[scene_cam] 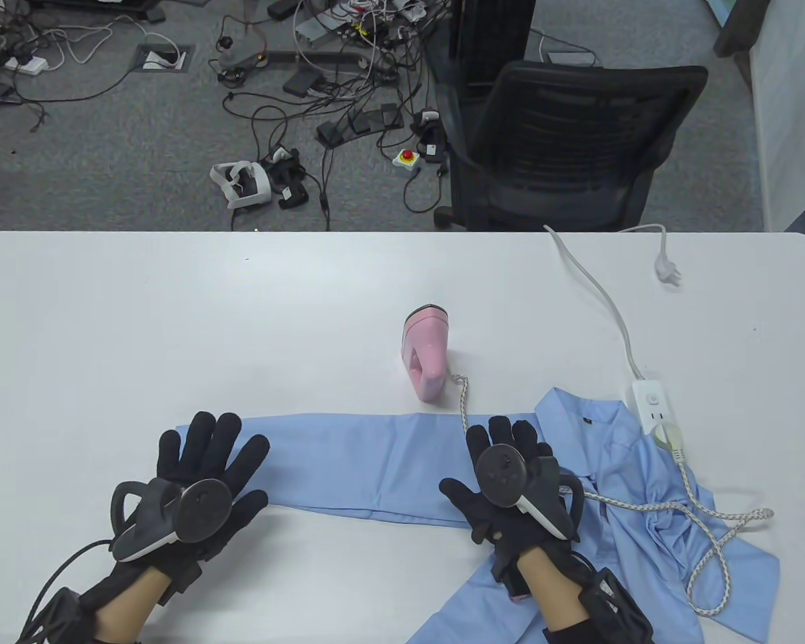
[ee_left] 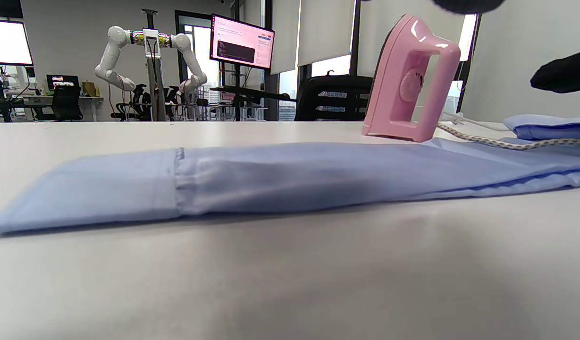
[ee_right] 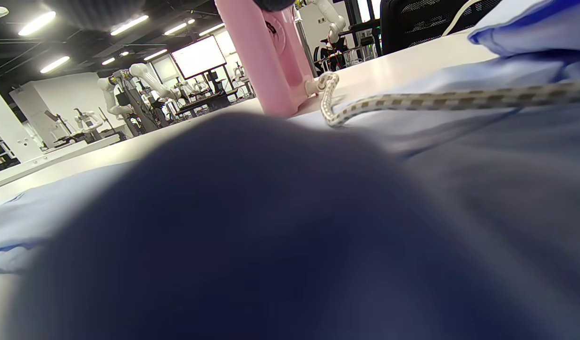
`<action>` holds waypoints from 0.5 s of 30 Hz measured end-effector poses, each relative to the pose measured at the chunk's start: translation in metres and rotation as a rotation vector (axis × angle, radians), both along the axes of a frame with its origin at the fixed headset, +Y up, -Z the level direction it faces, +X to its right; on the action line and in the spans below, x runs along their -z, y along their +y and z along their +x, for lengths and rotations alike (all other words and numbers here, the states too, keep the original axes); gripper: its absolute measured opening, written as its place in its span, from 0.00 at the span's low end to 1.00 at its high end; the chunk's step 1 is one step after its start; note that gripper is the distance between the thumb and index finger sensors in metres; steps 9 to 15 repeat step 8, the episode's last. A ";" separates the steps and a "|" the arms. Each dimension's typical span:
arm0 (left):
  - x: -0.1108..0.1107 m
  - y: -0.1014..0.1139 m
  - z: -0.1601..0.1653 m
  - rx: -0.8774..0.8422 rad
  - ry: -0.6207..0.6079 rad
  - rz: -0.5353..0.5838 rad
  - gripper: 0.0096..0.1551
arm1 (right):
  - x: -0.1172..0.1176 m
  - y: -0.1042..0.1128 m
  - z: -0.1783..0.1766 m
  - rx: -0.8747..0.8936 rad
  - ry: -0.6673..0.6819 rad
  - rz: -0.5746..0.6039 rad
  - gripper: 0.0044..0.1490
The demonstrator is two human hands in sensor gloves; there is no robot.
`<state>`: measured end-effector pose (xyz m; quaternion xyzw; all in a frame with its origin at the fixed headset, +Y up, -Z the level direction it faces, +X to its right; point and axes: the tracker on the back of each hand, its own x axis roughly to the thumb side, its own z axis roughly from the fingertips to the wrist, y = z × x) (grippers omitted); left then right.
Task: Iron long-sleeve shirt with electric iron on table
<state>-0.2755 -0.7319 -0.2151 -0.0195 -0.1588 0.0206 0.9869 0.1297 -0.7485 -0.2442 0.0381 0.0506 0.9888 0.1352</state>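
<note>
Along the table's [scene_cam: 107, 302] near edge, 1 sleeve [scene_cam: 349, 463] of the light-blue shirt [scene_cam: 644, 469] is pressed flat by 2 spread, released hands: left hand [scene_cam: 201, 479], right hand [scene_cam: 510, 483]. Thin, soft fabric is judged slippery. Just behind, the rigid pink iron [scene_cam: 426, 359] is best taken by its loop handle.

No text can be read; the monitor [ee_left: 242, 41] shows lines too small to read; the iron [ee_left: 411, 80] bears no legible label.
</note>
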 end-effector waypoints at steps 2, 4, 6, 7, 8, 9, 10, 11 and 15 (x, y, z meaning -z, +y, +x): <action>0.000 0.001 0.000 -0.009 -0.001 0.000 0.41 | 0.000 0.000 0.000 -0.002 -0.001 -0.001 0.56; 0.000 0.001 0.000 -0.009 -0.001 0.001 0.41 | 0.000 0.000 0.000 -0.006 -0.003 -0.001 0.56; 0.000 0.001 -0.001 -0.027 -0.007 0.008 0.41 | -0.001 0.001 0.000 0.000 -0.008 0.006 0.56; -0.003 0.005 -0.002 -0.092 -0.028 0.082 0.40 | -0.001 0.002 0.000 0.007 -0.011 0.011 0.56; -0.006 0.008 -0.004 -0.165 -0.034 0.187 0.37 | -0.001 0.002 0.001 0.011 -0.014 0.015 0.56; -0.006 0.008 -0.004 -0.165 -0.034 0.187 0.37 | -0.001 0.002 0.001 0.011 -0.014 0.015 0.56; -0.006 0.008 -0.004 -0.165 -0.034 0.187 0.37 | -0.001 0.002 0.001 0.011 -0.014 0.015 0.56; -0.006 0.008 -0.004 -0.165 -0.034 0.187 0.37 | -0.001 0.002 0.001 0.011 -0.014 0.015 0.56; -0.006 0.008 -0.004 -0.165 -0.034 0.187 0.37 | -0.001 0.002 0.001 0.011 -0.014 0.015 0.56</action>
